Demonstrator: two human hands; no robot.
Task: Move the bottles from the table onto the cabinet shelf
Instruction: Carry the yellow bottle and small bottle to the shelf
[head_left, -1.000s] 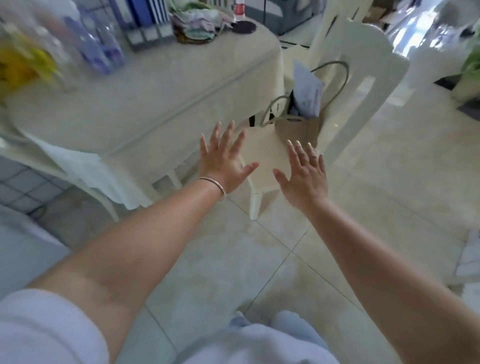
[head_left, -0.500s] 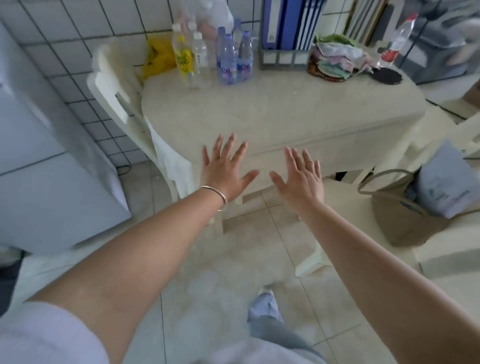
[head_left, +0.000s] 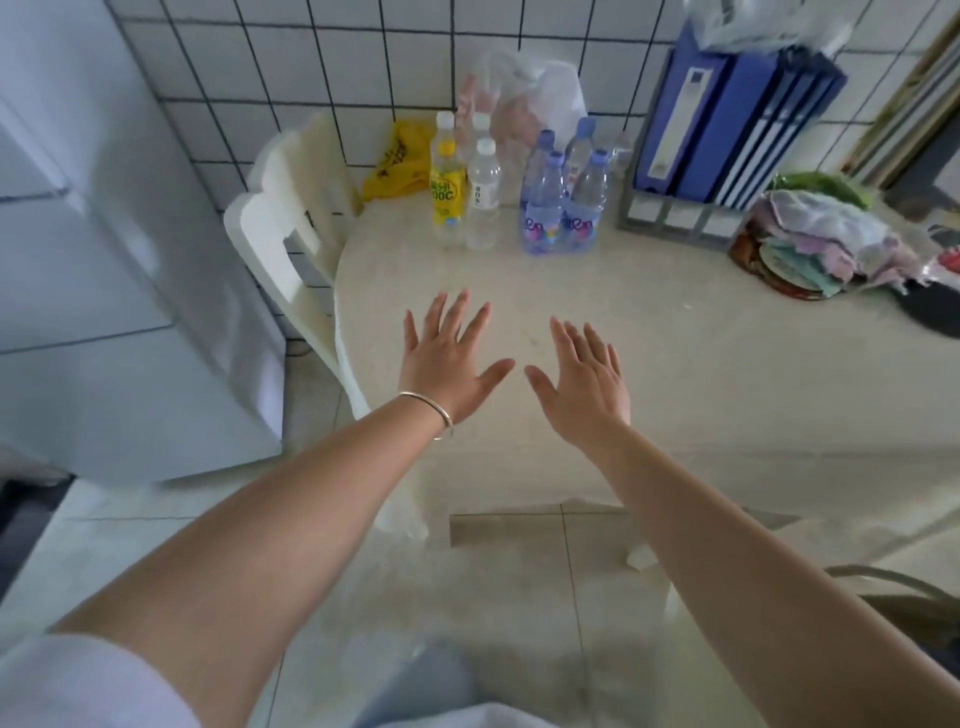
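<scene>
Several bottles stand at the back of the cream table (head_left: 701, 374) against the tiled wall: a yellow-labelled bottle (head_left: 447, 187), a clear white-capped bottle (head_left: 483, 200), and blue-capped water bottles (head_left: 544, 208) (head_left: 586, 205) with more behind them. My left hand (head_left: 449, 358), with a bracelet on the wrist, and my right hand (head_left: 584, 382) hover side by side over the table's front part, fingers spread, holding nothing. Both are well short of the bottles. No cabinet shelf is in view.
A white chair (head_left: 280, 228) stands at the table's left, and a white fridge-like appliance (head_left: 104, 291) beyond it. Blue binders in a grey rack (head_left: 727, 124), a pile of cloths (head_left: 821, 244), a plastic bag (head_left: 530, 98) and a yellow bag (head_left: 400, 161) crowd the table's back.
The view has swung left and forward from the chair with the bag to the table. The bottles are now close ahead, and both empty hands are over the tabletop.
</scene>
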